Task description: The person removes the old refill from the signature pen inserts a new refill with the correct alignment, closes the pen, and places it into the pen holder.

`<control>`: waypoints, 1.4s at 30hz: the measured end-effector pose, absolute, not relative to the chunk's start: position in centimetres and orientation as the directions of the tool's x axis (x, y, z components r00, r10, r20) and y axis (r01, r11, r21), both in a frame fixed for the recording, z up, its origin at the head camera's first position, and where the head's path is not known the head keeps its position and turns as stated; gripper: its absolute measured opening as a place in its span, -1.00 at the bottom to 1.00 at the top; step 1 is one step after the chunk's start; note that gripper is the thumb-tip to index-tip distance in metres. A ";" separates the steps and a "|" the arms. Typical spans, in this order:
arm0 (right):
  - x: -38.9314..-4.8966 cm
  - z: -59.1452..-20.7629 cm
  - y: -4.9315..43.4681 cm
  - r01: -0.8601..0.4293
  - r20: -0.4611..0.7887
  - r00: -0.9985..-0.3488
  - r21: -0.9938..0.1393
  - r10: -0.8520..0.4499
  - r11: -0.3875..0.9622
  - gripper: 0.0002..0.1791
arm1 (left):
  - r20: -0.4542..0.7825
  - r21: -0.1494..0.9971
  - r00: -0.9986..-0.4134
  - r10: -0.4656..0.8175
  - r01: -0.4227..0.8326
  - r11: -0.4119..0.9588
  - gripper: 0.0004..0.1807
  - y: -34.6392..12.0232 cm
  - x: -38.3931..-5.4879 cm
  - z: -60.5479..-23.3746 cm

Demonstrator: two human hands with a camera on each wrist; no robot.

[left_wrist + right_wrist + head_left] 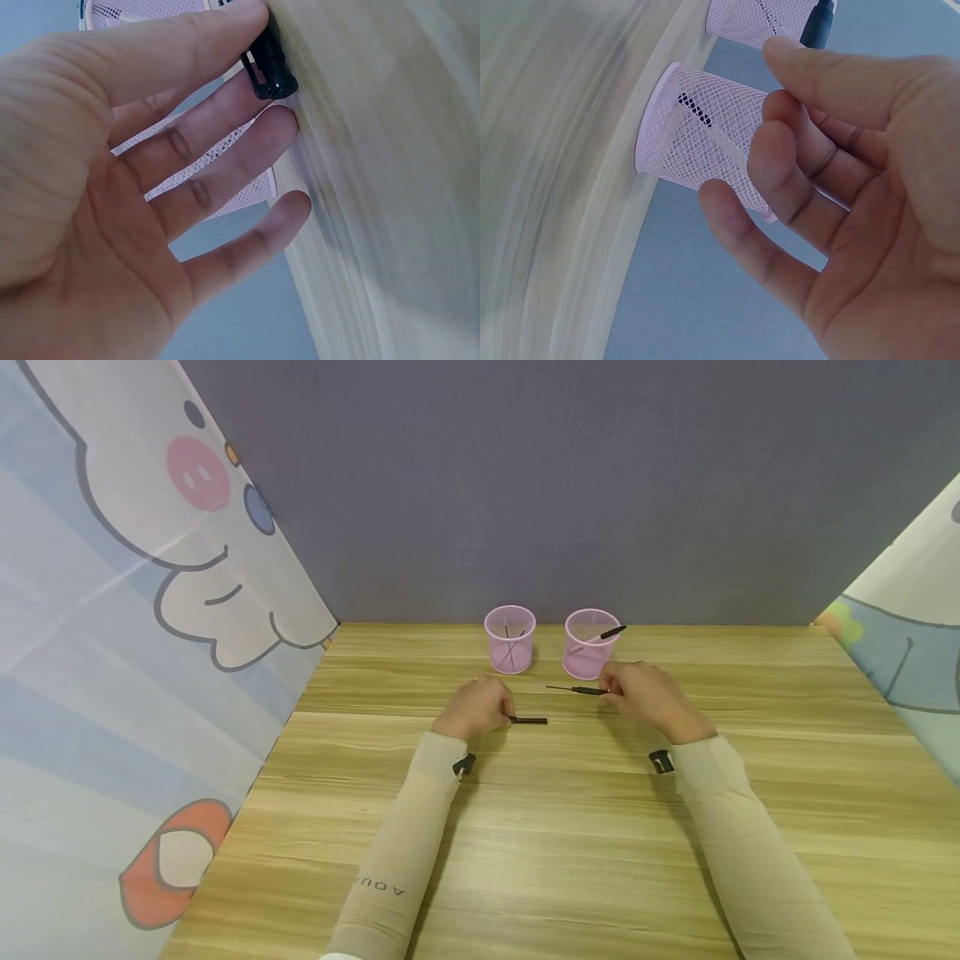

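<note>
- My left hand [480,703] pinches a black clipped cap [531,721] between thumb and fingers, low over the worktop [540,860]; I can't tell whether it touches.
- My right hand [645,693] pinches the thick end of a slim black pen part [588,691], its thin tip pointing left, just in front of the right pink mesh cup [580,665].
- I judge both light, stiff and smooth, liable to roll.
- I'd hold the thick barrel, sparing the thin tip, which could bend.

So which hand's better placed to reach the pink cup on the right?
Probably the right hand: it pinches a slim black item close to that cup; the left hand is farther away.
</note>
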State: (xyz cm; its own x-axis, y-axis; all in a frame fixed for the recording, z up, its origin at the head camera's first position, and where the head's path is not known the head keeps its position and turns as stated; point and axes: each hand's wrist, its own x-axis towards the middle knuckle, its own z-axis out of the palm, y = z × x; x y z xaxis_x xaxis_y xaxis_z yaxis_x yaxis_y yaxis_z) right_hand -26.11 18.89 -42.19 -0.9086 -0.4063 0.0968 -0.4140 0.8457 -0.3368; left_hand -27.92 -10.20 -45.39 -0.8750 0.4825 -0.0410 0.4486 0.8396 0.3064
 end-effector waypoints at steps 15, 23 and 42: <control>-26.2 -42.3 19.0 -0.414 0.093 -0.908 -0.342 -0.408 0.844 -0.90 | -0.057 0.294 -0.869 0.491 0.455 0.840 -0.85 -10.2 -28.0 -45.4; -26.3 -42.3 18.9 -0.415 0.093 -0.908 -0.333 -0.408 0.847 -0.89 | -0.053 0.302 -0.866 0.498 0.461 0.834 -0.84 -10.3 -28.0 -45.3; -26.3 -42.5 18.8 -0.425 0.095 -0.903 -0.330 -0.418 0.843 -0.89 | 0.124 0.351 -0.883 0.452 0.465 0.812 -0.80 -10.6 -28.7 -45.1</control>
